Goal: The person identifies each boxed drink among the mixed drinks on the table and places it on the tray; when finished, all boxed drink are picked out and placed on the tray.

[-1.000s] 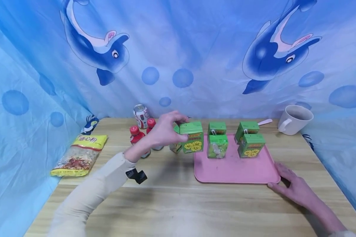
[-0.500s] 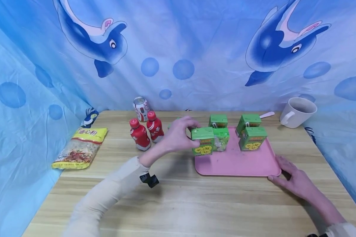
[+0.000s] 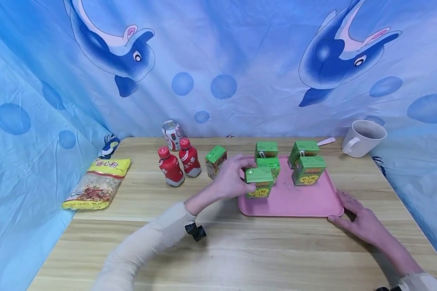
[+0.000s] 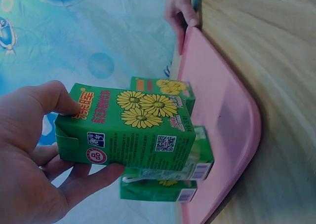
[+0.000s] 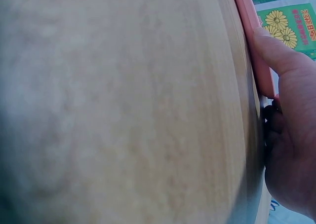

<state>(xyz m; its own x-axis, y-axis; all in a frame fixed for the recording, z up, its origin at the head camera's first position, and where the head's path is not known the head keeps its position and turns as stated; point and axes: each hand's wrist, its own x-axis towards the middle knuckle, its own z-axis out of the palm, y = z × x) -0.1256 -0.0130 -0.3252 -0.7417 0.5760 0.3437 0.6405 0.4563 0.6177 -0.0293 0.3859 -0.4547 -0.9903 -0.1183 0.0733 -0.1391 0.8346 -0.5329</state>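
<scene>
My left hand (image 3: 233,178) grips a green drink carton (image 3: 259,186) with yellow flowers over the near left part of the pink tray (image 3: 295,206). In the left wrist view the thumb and fingers (image 4: 94,184) pinch the end of the carton (image 4: 133,128), and its far end is apart from the tray floor. Two more green cartons stand behind it, a lighter one (image 3: 271,163) and another (image 3: 266,148). My right hand (image 3: 360,224) holds the tray's near right corner between thumb and fingers; the right wrist view shows the thumb on the rim (image 5: 254,36).
Two more cartons (image 3: 308,173) stand on the tray's right side. Left of the tray are a green carton (image 3: 215,162), two red bottles (image 3: 190,159), a can (image 3: 172,135) and a yellow food bag (image 3: 98,184). A white mug (image 3: 364,139) and a pink handle (image 3: 326,141) lie at the back right.
My left hand has carried the flowered carton rightward and nearer, from beside the tray's left edge to over its near left part. The right hand stays at the tray corner.
</scene>
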